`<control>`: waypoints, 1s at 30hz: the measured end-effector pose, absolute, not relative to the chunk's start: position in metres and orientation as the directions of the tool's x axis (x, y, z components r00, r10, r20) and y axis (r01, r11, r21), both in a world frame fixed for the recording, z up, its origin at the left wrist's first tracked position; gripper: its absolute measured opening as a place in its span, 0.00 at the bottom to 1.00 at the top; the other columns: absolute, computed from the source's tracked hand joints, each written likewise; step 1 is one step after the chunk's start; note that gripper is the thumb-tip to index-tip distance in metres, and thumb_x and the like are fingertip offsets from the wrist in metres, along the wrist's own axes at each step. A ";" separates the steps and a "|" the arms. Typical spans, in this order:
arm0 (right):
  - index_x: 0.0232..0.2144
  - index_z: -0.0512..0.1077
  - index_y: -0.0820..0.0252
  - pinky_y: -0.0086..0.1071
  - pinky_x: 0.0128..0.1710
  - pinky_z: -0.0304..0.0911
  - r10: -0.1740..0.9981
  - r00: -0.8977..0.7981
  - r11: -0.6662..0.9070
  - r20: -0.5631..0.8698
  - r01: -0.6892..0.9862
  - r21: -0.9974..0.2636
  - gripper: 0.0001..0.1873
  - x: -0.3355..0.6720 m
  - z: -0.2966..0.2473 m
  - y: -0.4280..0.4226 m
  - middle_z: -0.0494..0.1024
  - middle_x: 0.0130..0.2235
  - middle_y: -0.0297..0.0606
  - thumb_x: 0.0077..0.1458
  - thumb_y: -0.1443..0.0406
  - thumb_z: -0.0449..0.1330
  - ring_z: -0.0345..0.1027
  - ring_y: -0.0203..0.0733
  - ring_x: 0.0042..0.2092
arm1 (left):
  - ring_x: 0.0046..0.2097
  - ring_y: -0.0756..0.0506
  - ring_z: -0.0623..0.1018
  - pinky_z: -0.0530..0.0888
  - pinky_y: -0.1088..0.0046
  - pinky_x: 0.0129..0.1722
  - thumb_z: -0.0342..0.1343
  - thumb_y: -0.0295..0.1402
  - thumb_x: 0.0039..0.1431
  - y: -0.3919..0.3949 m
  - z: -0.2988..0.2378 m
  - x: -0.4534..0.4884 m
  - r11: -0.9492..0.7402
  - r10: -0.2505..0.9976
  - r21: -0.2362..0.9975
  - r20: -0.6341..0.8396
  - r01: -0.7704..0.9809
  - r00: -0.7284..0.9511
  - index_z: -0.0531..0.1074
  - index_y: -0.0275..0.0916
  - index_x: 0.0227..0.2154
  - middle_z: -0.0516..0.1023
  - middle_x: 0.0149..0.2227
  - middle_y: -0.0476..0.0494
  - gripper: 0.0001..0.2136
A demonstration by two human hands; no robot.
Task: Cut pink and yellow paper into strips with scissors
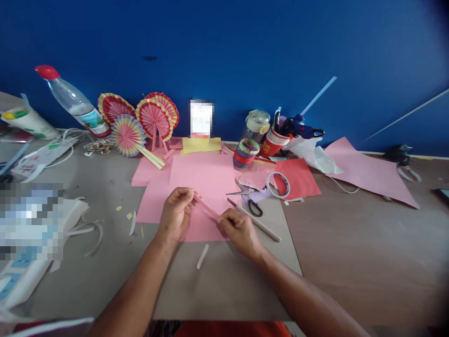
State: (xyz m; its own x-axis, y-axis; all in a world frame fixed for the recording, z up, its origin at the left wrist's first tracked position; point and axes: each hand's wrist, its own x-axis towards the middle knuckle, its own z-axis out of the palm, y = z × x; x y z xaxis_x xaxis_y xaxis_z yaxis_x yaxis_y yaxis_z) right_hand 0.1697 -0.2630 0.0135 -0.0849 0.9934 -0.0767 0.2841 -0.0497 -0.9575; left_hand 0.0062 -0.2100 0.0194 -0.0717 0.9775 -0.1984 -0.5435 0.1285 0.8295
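— Hold?
— Left hand, right hand: each pinched closed on one end of the strip.
— Axis?
— Slanting between them over the pink sheet; left end farther across the desk.

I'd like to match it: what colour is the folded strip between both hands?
The strip is pink, as the head view shows.
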 end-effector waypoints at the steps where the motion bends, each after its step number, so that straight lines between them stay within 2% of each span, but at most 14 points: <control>1: 0.20 0.67 0.59 0.27 0.24 0.54 0.993 -0.083 -0.056 -0.082 0.275 -0.960 0.12 0.170 0.012 -0.263 0.67 0.21 0.31 0.53 0.62 0.54 0.59 0.33 0.24 | 0.31 0.50 0.77 0.71 0.72 0.36 0.70 0.33 0.39 -0.210 0.019 0.006 0.131 0.977 0.826 -0.202 -0.548 -0.071 0.72 0.38 0.25 0.76 0.27 0.51 0.12; 6: 0.23 0.70 0.60 0.28 0.27 0.58 0.993 -0.114 0.011 -0.023 0.291 -0.957 0.16 0.175 0.012 -0.266 0.71 0.24 0.35 0.58 0.59 0.52 0.64 0.35 0.26 | 0.32 0.50 0.76 0.71 0.71 0.37 0.70 0.33 0.40 -0.209 0.017 0.005 0.154 0.970 0.808 -0.234 -0.569 -0.070 0.71 0.38 0.26 0.75 0.27 0.52 0.13; 10: 0.35 0.74 0.62 0.29 0.27 0.60 0.994 -0.106 0.034 0.006 0.262 -0.964 0.20 0.178 0.020 -0.267 0.75 0.29 0.38 0.58 0.52 0.52 0.66 0.37 0.28 | 0.33 0.51 0.76 0.71 0.72 0.38 0.70 0.33 0.41 -0.209 0.017 0.006 0.143 0.971 0.812 -0.227 -0.566 -0.081 0.71 0.38 0.26 0.75 0.27 0.52 0.12; 12: 0.37 0.74 0.63 0.29 0.26 0.59 0.993 -0.117 0.042 0.011 0.268 -0.962 0.21 0.176 0.022 -0.267 0.75 0.30 0.39 0.56 0.52 0.54 0.65 0.37 0.28 | 0.33 0.51 0.76 0.71 0.71 0.37 0.70 0.33 0.42 -0.210 0.017 0.008 0.136 0.973 0.817 -0.216 -0.561 -0.079 0.71 0.38 0.25 0.75 0.28 0.52 0.12; 15: 0.34 0.74 0.63 0.28 0.25 0.57 0.991 -0.131 0.043 -0.001 0.329 -0.943 0.18 0.171 0.023 -0.266 0.74 0.27 0.37 0.55 0.54 0.56 0.63 0.36 0.27 | 0.33 0.50 0.76 0.71 0.71 0.37 0.69 0.34 0.42 -0.212 0.017 0.012 0.139 0.977 0.818 -0.206 -0.559 -0.059 0.71 0.38 0.26 0.76 0.28 0.52 0.12; 18: 0.25 0.72 0.62 0.27 0.25 0.54 0.995 -0.104 0.042 0.001 0.391 -0.920 0.13 0.167 0.021 -0.263 0.71 0.23 0.34 0.55 0.59 0.55 0.60 0.34 0.25 | 0.33 0.51 0.76 0.72 0.72 0.38 0.69 0.33 0.42 -0.215 0.018 0.015 0.149 0.980 0.820 -0.197 -0.552 -0.029 0.72 0.37 0.26 0.76 0.28 0.51 0.11; 22: 0.20 0.67 0.60 0.27 0.26 0.54 0.996 -0.083 0.070 0.039 0.412 -0.908 0.14 0.165 0.019 -0.261 0.70 0.22 0.33 0.55 0.63 0.52 0.61 0.33 0.25 | 0.31 0.52 0.76 0.72 0.73 0.37 0.70 0.32 0.41 -0.216 0.021 0.015 0.161 0.975 0.812 -0.218 -0.561 -0.036 0.72 0.37 0.25 0.76 0.27 0.51 0.11; 26: 0.20 0.66 0.59 0.27 0.26 0.55 0.998 -0.067 0.004 -0.023 0.370 -0.929 0.13 0.166 0.017 -0.261 0.69 0.22 0.32 0.54 0.61 0.53 0.61 0.34 0.25 | 0.30 0.52 0.76 0.71 0.76 0.36 0.70 0.32 0.40 -0.215 0.021 0.016 0.175 0.972 0.803 -0.233 -0.570 -0.031 0.73 0.37 0.24 0.76 0.26 0.51 0.11; 30: 0.21 0.64 0.58 0.27 0.22 0.54 0.987 -0.062 -0.129 -0.147 0.232 -0.964 0.13 0.168 0.014 -0.260 0.68 0.19 0.31 0.53 0.59 0.52 0.57 0.33 0.21 | 0.31 0.51 0.76 0.72 0.74 0.36 0.69 0.35 0.42 -0.215 0.022 0.017 0.218 0.969 0.794 -0.244 -0.567 0.031 0.74 0.36 0.27 0.76 0.28 0.49 0.12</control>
State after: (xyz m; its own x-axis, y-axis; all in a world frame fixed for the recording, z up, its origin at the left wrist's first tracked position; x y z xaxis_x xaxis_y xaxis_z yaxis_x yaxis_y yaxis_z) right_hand 0.1676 -0.2599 0.0144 -0.0621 0.9872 -0.1472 0.2321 -0.1292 -0.9641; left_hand 0.0166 -0.2153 0.0215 0.0307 0.9693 -0.2440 -0.5668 0.2180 0.7945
